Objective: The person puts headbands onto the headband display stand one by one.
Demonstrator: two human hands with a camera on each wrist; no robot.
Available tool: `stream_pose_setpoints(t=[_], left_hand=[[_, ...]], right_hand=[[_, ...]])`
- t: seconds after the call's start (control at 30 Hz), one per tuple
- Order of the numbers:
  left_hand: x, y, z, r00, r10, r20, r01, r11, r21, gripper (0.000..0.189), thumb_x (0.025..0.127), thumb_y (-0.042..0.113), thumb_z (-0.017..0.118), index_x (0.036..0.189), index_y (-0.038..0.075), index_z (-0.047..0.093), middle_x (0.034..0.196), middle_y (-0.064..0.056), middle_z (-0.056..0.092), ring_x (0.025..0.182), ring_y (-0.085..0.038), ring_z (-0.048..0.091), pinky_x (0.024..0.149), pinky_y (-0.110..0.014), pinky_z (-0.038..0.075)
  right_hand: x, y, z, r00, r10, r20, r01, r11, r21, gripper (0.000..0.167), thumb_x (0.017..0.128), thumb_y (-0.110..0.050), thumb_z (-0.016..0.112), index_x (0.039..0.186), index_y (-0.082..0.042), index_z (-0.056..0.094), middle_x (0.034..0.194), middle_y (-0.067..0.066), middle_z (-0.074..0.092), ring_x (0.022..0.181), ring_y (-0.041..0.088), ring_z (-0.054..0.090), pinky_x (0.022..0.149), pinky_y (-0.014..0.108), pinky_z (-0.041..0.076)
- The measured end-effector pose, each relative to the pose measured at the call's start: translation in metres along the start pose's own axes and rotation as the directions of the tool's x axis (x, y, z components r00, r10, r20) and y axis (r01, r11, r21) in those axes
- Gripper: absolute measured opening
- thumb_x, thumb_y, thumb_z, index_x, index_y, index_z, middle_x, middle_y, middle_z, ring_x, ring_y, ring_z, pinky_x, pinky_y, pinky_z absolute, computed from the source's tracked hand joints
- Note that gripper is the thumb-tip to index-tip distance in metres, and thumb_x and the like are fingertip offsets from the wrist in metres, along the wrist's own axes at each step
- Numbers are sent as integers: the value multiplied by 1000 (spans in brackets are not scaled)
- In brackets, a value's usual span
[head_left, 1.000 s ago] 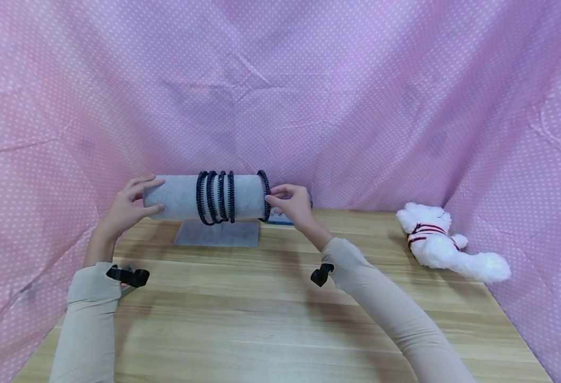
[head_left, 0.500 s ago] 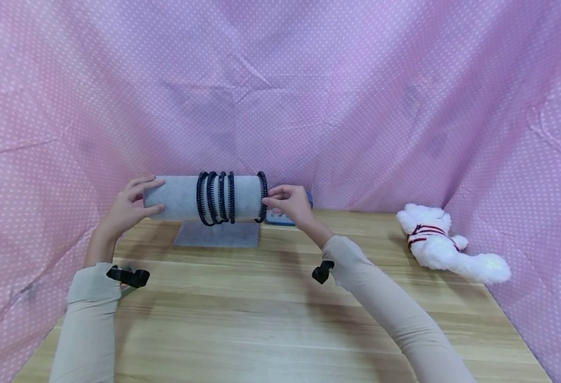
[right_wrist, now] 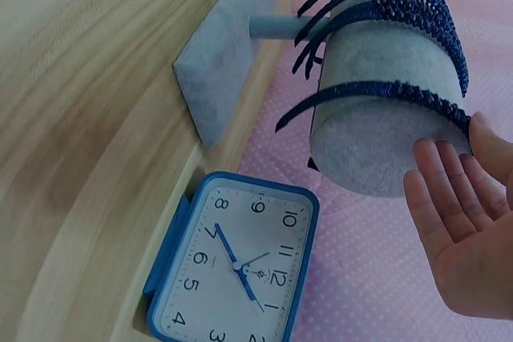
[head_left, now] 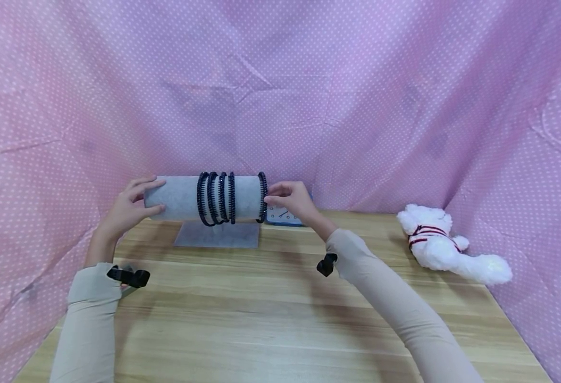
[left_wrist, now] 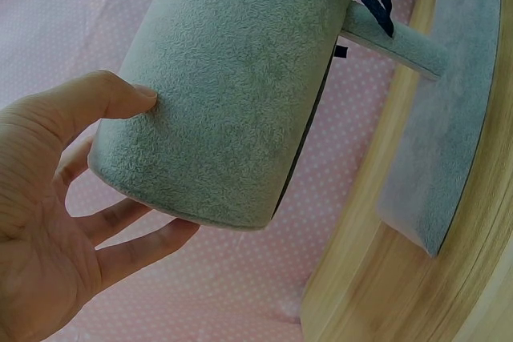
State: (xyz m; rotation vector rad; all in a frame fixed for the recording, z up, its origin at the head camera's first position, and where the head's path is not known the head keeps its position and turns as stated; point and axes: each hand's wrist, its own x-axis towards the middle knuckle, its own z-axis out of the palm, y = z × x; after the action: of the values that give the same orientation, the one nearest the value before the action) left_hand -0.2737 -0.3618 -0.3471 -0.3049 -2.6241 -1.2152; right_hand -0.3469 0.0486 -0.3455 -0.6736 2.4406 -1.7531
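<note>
A grey plush headband holder (head_left: pixel 179 197), a horizontal roll on a post and flat base, stands at the back of the table. My left hand (head_left: pixel 126 205) grips the roll's left end, thumb on the near side; in the left wrist view the thumb (left_wrist: pixel 104 98) presses the plush. Several dark toothed headbands (right_wrist: pixel 393 6) sit grouped around the middle of the roll. A single dark headband (right_wrist: pixel 361 92) is around the right end. My right hand (head_left: pixel 292 199) is at that headband, its thumb touching the edge and its extended fingers (right_wrist: pixel 441 198) beside the roll's end face.
A blue-framed clock (right_wrist: pixel 240 262) stands behind my right hand, partly hidden in the head view. A white plush toy (head_left: pixel 433 239) with red stripes lies at the table's right. Pink dotted cloth (head_left: pixel 280 96) hangs behind the wooden table (head_left: pixel 242 308).
The end headband has shifted slightly left along the roll since a second ago. My right hand and wrist have turned a little, showing more of the clock. My left hand stays put.
</note>
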Motion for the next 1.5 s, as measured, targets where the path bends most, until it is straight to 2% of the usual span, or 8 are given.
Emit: stream_pose_setpoints(t=[0.17,0.27,0.4,0.67,0.83,1.07,1.3,1.5], left_hand=[[0,-1,0,1000,-3,-1,3,1000,-3,62,94,12,74,151,7,49,165,-18,25,140,-44,32,86,2,35],[1,-2,0,1000,-4,-3,4,1000,-5,62,94,11,74,151,7,49,165,-18,25,141,-43,32,86,2,35],[0,-2,0,1000,2,-6,-2,1000,-6,62,94,10,73,150,6,49,165,-18,25,139,-43,33,85,2,36],[2,-2,0,1000,2,-4,-2,1000,-2,62,94,10,74,150,6,50,165,-16,26,140,-44,33,85,3,36],[2,-2,0,1000,-1,-6,1,1000,-5,61,94,10,74,150,6,50,165,-16,26,140,-43,33,85,3,36],[0,-4,0,1000,6,-8,-6,1000,-2,61,95,11,73,150,6,49,165,-16,26,138,-42,34,86,1,37],[4,-5,0,1000,-9,-4,9,1000,6,62,94,12,74,151,8,50,165,-15,26,138,-40,35,86,1,36],[3,-4,0,1000,-13,-6,13,1000,4,61,94,12,74,150,8,50,165,-14,27,138,-40,35,86,1,36]], right_hand=[[5,-2,-4,999,0,41,2,999,-34,49,90,-13,79,135,-3,63,122,19,73,106,27,73,92,37,60],[9,-3,-5,997,-18,75,19,1000,-15,60,89,-11,79,145,-5,56,134,18,67,123,34,66,103,42,55],[13,-4,-7,992,-47,118,50,999,-22,71,88,-11,80,152,-9,47,148,17,57,133,38,57,111,46,49],[15,-6,-8,986,-70,151,83,993,-80,75,88,-14,81,154,-12,45,158,8,47,139,29,53,114,42,47],[16,-8,-7,984,-74,165,90,991,-96,75,87,-11,81,154,-12,46,161,7,44,144,29,47,114,43,47],[16,-11,-5,983,-84,161,113,977,-182,75,86,-16,83,152,-16,49,160,5,45,146,29,44,118,46,42],[17,-12,1,981,-108,162,141,967,-211,75,84,-17,85,151,-16,51,158,6,47,145,31,45,117,50,41],[16,-16,6,983,-110,148,147,951,-271,74,84,-20,86,150,-19,53,157,4,49,147,27,42,120,50,37]])
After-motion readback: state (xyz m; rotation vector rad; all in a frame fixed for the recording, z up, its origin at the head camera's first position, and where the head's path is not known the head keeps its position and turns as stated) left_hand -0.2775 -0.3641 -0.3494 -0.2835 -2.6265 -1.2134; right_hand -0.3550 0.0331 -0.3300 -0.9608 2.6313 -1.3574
